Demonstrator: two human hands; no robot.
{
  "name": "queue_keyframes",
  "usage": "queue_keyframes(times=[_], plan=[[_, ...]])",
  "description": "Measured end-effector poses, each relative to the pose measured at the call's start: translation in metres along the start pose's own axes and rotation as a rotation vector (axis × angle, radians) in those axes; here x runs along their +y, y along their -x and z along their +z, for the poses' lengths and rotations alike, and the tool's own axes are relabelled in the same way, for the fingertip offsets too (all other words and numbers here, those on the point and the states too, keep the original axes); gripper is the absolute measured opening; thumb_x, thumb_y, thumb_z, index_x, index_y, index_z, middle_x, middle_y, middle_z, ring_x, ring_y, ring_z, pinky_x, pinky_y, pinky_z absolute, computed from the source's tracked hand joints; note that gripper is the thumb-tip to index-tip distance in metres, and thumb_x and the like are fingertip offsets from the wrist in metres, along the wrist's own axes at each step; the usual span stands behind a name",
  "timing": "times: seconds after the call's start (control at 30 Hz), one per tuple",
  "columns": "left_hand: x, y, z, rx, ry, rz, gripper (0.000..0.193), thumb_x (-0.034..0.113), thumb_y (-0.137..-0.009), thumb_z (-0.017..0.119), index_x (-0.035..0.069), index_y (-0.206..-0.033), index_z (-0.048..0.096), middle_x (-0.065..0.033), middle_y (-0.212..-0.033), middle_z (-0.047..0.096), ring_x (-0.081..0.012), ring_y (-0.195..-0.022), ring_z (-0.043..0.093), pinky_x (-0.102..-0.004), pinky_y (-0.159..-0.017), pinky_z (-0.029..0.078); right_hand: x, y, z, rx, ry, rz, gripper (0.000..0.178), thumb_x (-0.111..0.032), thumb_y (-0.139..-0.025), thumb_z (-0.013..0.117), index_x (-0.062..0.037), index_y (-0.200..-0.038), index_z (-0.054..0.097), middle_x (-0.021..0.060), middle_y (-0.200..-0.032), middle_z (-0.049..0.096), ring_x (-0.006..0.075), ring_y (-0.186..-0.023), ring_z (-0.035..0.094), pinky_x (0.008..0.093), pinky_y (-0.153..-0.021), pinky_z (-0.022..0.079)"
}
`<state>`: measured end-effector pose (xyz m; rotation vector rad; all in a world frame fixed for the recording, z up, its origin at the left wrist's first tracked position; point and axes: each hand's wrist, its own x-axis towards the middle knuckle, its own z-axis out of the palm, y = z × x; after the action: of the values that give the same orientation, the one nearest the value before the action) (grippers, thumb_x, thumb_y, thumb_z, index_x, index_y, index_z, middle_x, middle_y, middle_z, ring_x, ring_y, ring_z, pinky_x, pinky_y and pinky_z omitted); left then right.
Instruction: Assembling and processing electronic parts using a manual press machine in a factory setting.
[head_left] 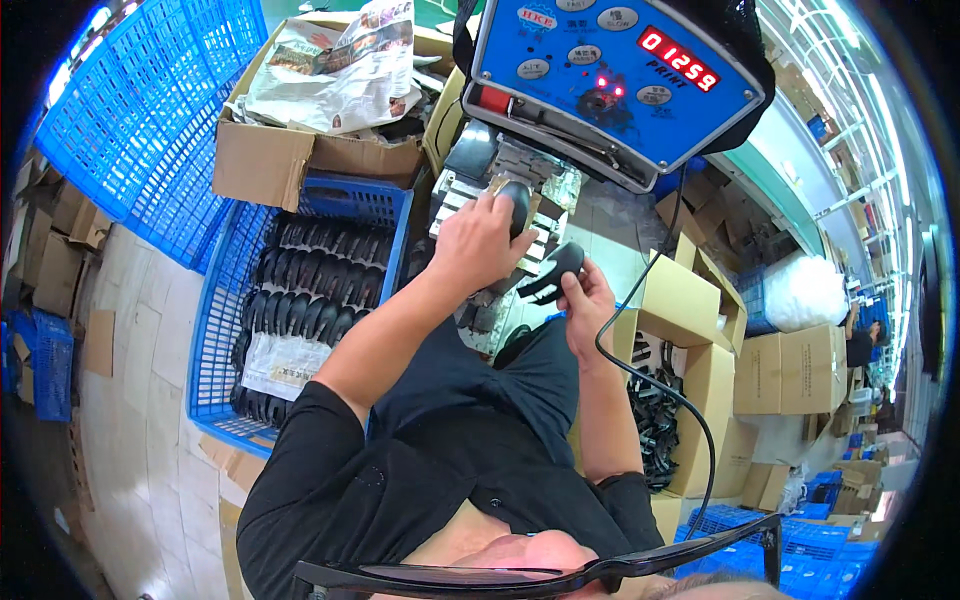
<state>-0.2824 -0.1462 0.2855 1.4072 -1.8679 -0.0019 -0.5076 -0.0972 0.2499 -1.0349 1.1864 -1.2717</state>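
My left hand (472, 243) reaches over the metal fixture (458, 205) of a machine. Its fingers are closed on a glossy black rounded plastic shell (517, 203) at the fixture. Slightly lower and to the right, my right hand (588, 298) pinches a second black curved shell (568, 260) between thumb and fingers. Slots or prongs show along this shell's left end, and it is held in the air, apart from the fixture. The left palm hides part of the fixture.
Above the fixture hangs a blue control panel (560, 80) with a red lit display. A blue crate (205, 330) of black shells in rows stands left, below an open carton (262, 160). A black cable (655, 375) loops past my right arm, beside a carton (705, 390) of black parts.
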Motion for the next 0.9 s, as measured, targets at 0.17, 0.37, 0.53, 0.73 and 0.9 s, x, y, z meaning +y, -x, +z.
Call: queue_keyframes(times=[0.17, 0.37, 0.53, 0.73, 0.9], plan=[[0.006, -0.014, 0.002, -0.049, -0.042, -0.031, 0.037, 0.031, -0.085, 0.078, -0.001, -0.098, 0.062, -0.0216, -0.094, 0.07, -0.0407, -0.087, 0.074, -0.0487, -0.075, 0.061, -0.014, -0.035, 0.019, -0.08, -0.095, -0.034, 0.056, -0.014, -0.101, 0.078, 0.0081, -0.148, 0.054, 0.0026, -0.101, 0.066, 0.0071, -0.074, 0.056, 0.0221, -0.061, 0.046], [-0.012, -0.002, -0.035, 0.158, 0.114, -0.142, 0.037, 0.034, -0.085, 0.08, 0.001, -0.091, 0.064, -0.0191, -0.087, 0.069, -0.0402, -0.081, 0.072, -0.0494, -0.072, 0.059, -0.02, -0.065, 0.056, -0.18, -0.147, -0.051, 0.048, -0.013, -0.099, 0.081, 0.0049, -0.138, 0.062, 0.0024, -0.098, 0.066, 0.0075, -0.072, 0.056, 0.0232, -0.061, 0.047], [-0.051, 0.044, -0.06, 0.179, 0.118, -0.311, 0.037, 0.033, -0.085, 0.083, 0.003, -0.085, 0.062, -0.0153, -0.08, 0.064, -0.0369, -0.072, 0.066, -0.0457, -0.068, 0.055, -0.009, -0.088, 0.078, 0.008, 0.272, -0.15, 0.057, -0.022, -0.091, 0.088, 0.0045, -0.135, 0.064, 0.0052, -0.097, 0.066, 0.0147, -0.085, 0.063, 0.0293, -0.073, 0.053], [-0.115, 0.125, -0.081, 0.038, 0.088, -0.598, 0.041, 0.037, -0.086, 0.085, 0.003, -0.09, 0.063, -0.0137, -0.076, 0.064, -0.0292, -0.071, 0.065, -0.0417, -0.069, 0.053, 0.012, -0.082, 0.071, 0.086, 0.447, -0.282, 0.059, -0.035, -0.095, 0.086, -0.0018, -0.138, 0.064, 0.0055, -0.101, 0.068, 0.0171, -0.093, 0.064, 0.034, -0.08, 0.053], [-0.185, 0.217, -0.097, -0.123, 0.0, -0.881, 0.045, 0.045, -0.085, 0.083, 0.005, -0.1, 0.068, -0.0173, -0.09, 0.073, -0.0377, -0.089, 0.072, -0.0476, -0.081, 0.056, 0.048, -0.042, -0.026, 0.006, 0.33, -0.125, 0.051, -0.017, -0.106, 0.071, -0.0049, -0.152, 0.054, 0.0022, -0.108, 0.065, 0.0048, -0.077, 0.056, 0.0196, -0.059, 0.041]])
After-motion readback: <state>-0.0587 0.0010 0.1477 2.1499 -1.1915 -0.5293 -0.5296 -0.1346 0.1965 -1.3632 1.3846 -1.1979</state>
